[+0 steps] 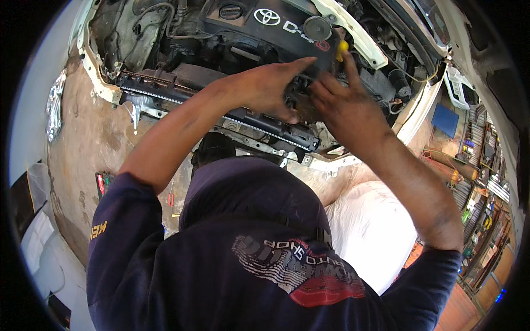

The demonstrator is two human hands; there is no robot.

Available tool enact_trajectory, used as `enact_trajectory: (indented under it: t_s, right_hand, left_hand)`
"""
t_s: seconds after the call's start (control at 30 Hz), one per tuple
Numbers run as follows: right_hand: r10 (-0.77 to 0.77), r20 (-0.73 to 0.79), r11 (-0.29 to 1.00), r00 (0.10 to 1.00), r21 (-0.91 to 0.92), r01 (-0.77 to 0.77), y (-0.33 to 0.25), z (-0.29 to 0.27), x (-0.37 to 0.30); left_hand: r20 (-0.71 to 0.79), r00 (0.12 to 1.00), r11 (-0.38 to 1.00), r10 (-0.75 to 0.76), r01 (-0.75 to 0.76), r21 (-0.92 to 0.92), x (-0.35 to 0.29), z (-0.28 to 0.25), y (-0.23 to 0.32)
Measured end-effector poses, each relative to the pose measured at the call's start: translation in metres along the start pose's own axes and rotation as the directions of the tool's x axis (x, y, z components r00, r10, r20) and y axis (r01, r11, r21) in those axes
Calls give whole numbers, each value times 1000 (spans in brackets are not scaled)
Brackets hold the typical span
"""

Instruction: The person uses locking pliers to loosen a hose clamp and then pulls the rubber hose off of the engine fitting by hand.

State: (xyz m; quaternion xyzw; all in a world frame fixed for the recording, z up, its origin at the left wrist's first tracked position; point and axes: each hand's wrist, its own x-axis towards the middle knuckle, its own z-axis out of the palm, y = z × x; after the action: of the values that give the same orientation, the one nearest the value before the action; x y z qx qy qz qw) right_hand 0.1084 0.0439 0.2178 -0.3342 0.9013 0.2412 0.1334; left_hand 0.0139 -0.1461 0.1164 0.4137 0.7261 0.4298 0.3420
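Observation:
Both of my hands are in at the front of an engine bay, below the black plastic engine cover (287,41). A dark engine part (298,92), its kind unclear, sits between them. My left hand (268,88) curves around its left side, index finger stretched along the top and thumb below. On the other side my right hand (348,113) presses bent fingers against the same part. The right index finger points up beside a yellow knob (343,46), and I cannot tell whether it touches it. The fingertips on the part are largely hidden.
A long black radiator (265,126) crosses the front of the bay, below my wrists. A round cap (317,28) rises near the cover. Red-handled pliers (170,199) lie on the floor. White cloth (375,226) hangs at the right. Tools crowd a rack (480,220) at far right.

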Motion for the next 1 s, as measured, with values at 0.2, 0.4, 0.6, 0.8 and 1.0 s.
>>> enact_trajectory:
  t_s: [0.2,0.4,0.6,0.8,1.0]
  right_hand:
    - [24,-126,981,992,-187,-48,16,-25,15]
    - [616,-65,380,785,897,-225,29,-9,-3]
    - [612,172,-454,772,875,165,1,55,4]
    - [594,82,-569,800,746,346,-10,74,9]
    - [609,-67,-606,790,604,518,-11,93,4]
  left_hand:
    - [-30,1000,798,10,-26,-602,30,6,-10]
    - [-158,987,562,-2,-130,-817,23,40,-54]
    - [-6,1000,618,10,-11,-786,33,49,-55]
    - [24,999,668,-44,47,-743,31,42,-49]
    - [71,990,815,-119,138,-563,32,26,-13]
